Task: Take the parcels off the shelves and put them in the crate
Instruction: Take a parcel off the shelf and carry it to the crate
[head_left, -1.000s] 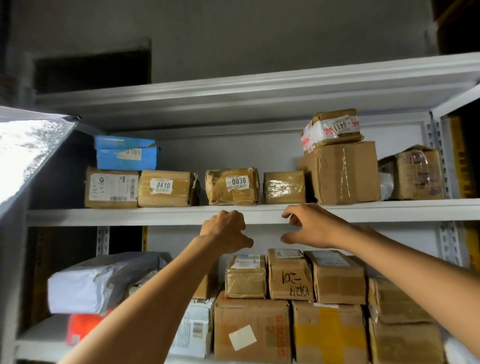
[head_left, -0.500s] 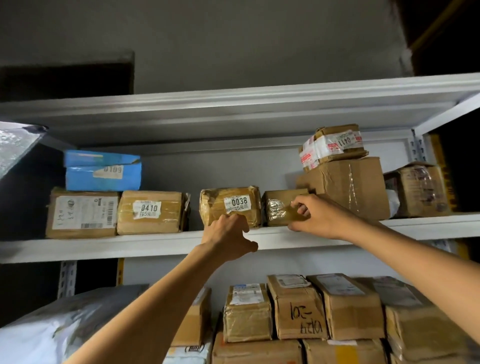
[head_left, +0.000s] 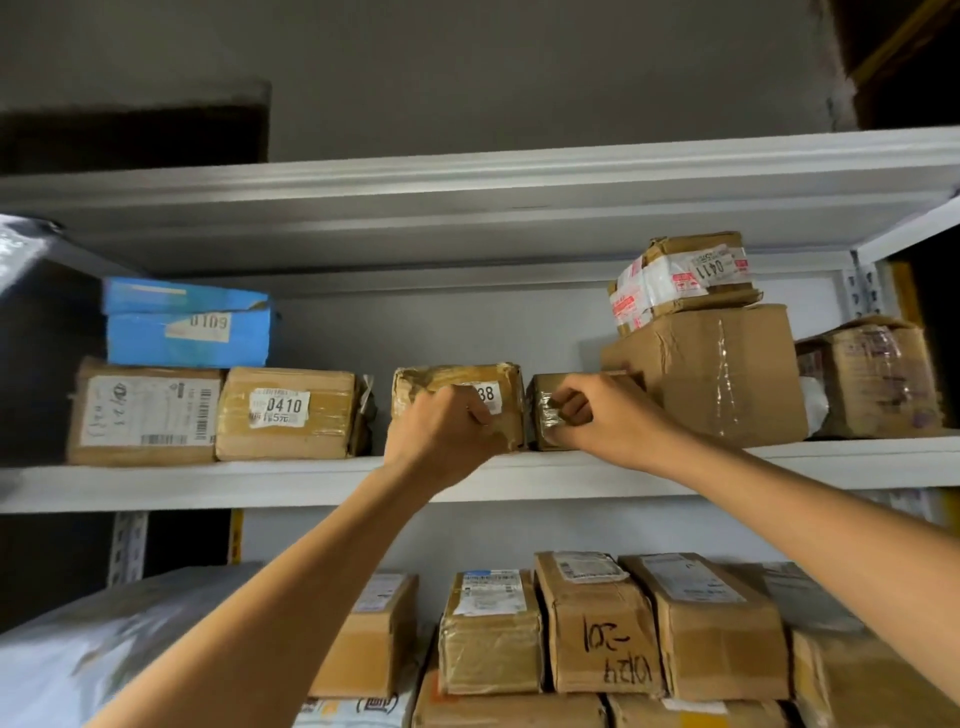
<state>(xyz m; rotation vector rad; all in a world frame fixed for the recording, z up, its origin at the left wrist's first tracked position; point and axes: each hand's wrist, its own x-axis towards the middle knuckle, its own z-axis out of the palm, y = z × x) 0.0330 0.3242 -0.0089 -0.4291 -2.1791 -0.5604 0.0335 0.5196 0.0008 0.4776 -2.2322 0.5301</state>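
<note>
Both hands have risen from under the shelf lip to the parcels standing on it. Right fingers curl over the top front edge of the small taped parcel, with the thumb on its face, so the right hand is grasping it. Left hand is bunched against the front of the 0038 parcel and covers half the label. Its back faces the camera, so I cannot tell if it grasps the parcel or is only clenched.

Both parcels sit at centre frame on the middle shelf, just beside each other. The small one is squeezed between the 0038 parcel and the large carton at right. No crate in view.

Step in hand: taking hold, nothing lifted yet by the look of it. Next move likely calls for drawing the small parcel straight forward out of its gap without dragging the carton, then carrying it down to the crate, wherever that stands.
</note>
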